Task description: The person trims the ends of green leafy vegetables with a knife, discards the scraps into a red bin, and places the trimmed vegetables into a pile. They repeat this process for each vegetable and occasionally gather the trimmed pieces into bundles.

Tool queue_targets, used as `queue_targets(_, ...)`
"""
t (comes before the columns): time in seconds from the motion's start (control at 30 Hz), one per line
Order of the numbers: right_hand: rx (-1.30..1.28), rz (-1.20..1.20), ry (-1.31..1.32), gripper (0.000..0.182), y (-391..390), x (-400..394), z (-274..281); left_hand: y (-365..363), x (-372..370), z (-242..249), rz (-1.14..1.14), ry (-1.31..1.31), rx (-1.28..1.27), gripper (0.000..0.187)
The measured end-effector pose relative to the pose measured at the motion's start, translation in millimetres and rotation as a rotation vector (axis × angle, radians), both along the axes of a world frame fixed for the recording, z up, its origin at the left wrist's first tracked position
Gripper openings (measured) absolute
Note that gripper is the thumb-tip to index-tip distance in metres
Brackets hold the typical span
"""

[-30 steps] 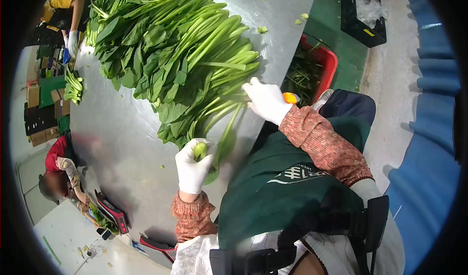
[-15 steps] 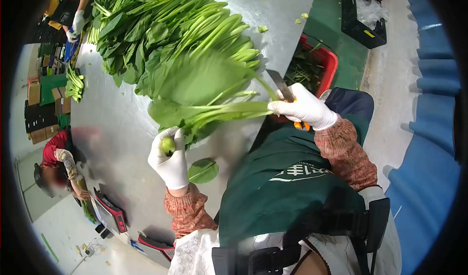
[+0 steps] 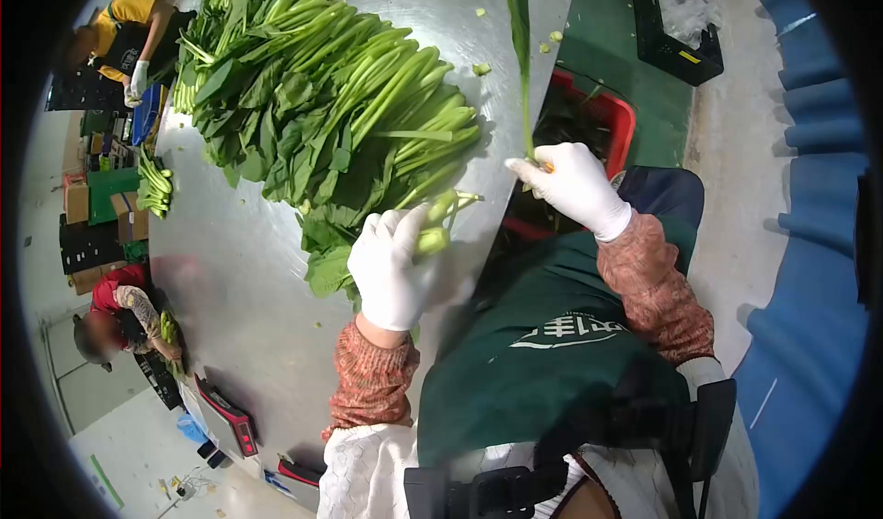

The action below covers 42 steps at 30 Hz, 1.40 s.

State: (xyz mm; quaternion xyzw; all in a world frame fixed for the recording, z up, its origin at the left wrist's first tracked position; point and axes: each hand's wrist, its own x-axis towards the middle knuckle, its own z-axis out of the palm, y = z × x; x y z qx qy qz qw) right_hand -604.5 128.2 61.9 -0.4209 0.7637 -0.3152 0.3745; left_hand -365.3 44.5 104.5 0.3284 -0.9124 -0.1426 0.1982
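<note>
My left hand (image 3: 391,266), in a white glove, is closed around a leafy green (image 3: 434,237) beside the near end of the pile. Its pale stalk end sticks out past my fingers. My right hand (image 3: 575,188), also gloved, pinches the stalk of a single long leaf (image 3: 521,54) that points away from me. An orange bit shows at the right fingers; the knife blade seen earlier is hidden. Ahead of my left hand, a large pile of leafy greens (image 3: 303,105) lies on the metal table, its stalks mostly towards the right.
A red crate (image 3: 624,128) with leaf scraps stands below the table's right edge. Beyond it sits a black crate (image 3: 676,36) with clear plastic. Red-edged scales (image 3: 225,413) are at lower left. Two other people (image 3: 138,22) (image 3: 124,312) work across the metal table (image 3: 248,298).
My left hand has moved right and up to the stalk ends. The leafy bunch has left my right hand, which now holds one leaf. The knife blade has gone out of sight.
</note>
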Motion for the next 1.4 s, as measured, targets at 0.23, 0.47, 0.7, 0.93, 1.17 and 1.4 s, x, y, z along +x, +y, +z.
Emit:
queue_targets(0.23, -0.257, 0.105, 0.263, 0.021, -0.4, 53.2, 24.0, -2.3, -10.9, 2.8, 0.012, 0.047, -0.083, 0.037)
queue_targets(0.47, -0.207, -0.117, 0.202, 0.022, -0.4, 13.5, -64.2, -10.7, 12.5, 30.7, 0.083, 0.362, 0.144, 0.022)
queue_targets(0.7, -0.359, -0.231, -0.127, 0.018, -18.5, 8.6, -30.1, -79.5, 98.1, 28.2, -0.242, 1.497, 1.281, 0.031)
queue_targets(0.93, -0.565, -0.144, -0.099, 0.024, -81.8, -3.6, -19.1, -62.9, 120.8, 29.8, -0.202, 1.735, 1.408, 0.024)
queue_targets(1.17, -0.496, 0.089, 0.179, 0.037, -196.7, -27.6, -45.2, -47.2, 102.7, 48.7, 0.339, 1.035, 0.848, 0.020)
queue_targets(1.4, -0.302, 0.101, -0.164, 0.038, -147.7, -28.5, -7.6, -45.2, 74.8, 45.3, 0.478, 0.606, 0.570, 0.022)
